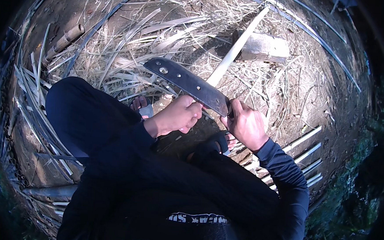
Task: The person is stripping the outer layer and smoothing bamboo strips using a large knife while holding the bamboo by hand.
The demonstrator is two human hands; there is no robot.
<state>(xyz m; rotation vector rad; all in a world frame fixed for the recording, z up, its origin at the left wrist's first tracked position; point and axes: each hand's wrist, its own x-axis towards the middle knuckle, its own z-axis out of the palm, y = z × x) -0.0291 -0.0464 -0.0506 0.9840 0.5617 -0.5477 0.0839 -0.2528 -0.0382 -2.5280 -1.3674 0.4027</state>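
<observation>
My right hand point(249, 125) is closed around the handle of a broad dark machete point(185, 81) with several holes in its blade. The blade points up and to the left, in front of my left hand. A long pale bamboo strip point(236, 48) runs from the far side down behind the blade, in line with my left hand point(178, 114). The fingers of that hand are curled closed around the strip's near end, which the blade and fingers mostly hide. Beyond the blade, the strip passes by the left end of a short log point(264, 48).
Shavings and split strips point(162, 34) litter the ground ahead. A bamboo piece point(65, 42) lies far left, with long strips point(30, 105) beside my left knee point(74, 108). Several pale split lengths point(306, 155) lie to the right. My sandalled feet point(223, 141) are below my hands.
</observation>
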